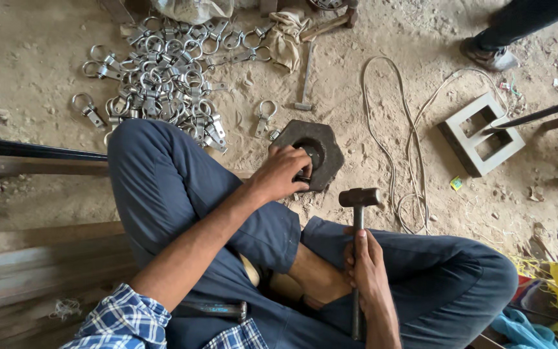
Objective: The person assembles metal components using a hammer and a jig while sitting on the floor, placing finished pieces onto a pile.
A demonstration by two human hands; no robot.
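Note:
I sit cross-legged on a sandy floor in dark blue trousers. My left hand (283, 172) reaches forward and rests on a dark hexagonal metal block (323, 147) with a round hole, its fingers closed around a small piece at the hole; the piece itself is mostly hidden. My right hand (367, 262) grips the handle of a steel hammer (358, 198), held upright with its head just right of the block and clear of it.
A pile of several shiny metal ring clamps (163, 77) lies ahead to the left. A second hammer (306, 77), a white cord (408, 136), a grey double-cell frame (479, 136) and another person's shoe (489, 55) are nearby. Planks (33, 258) lie at left.

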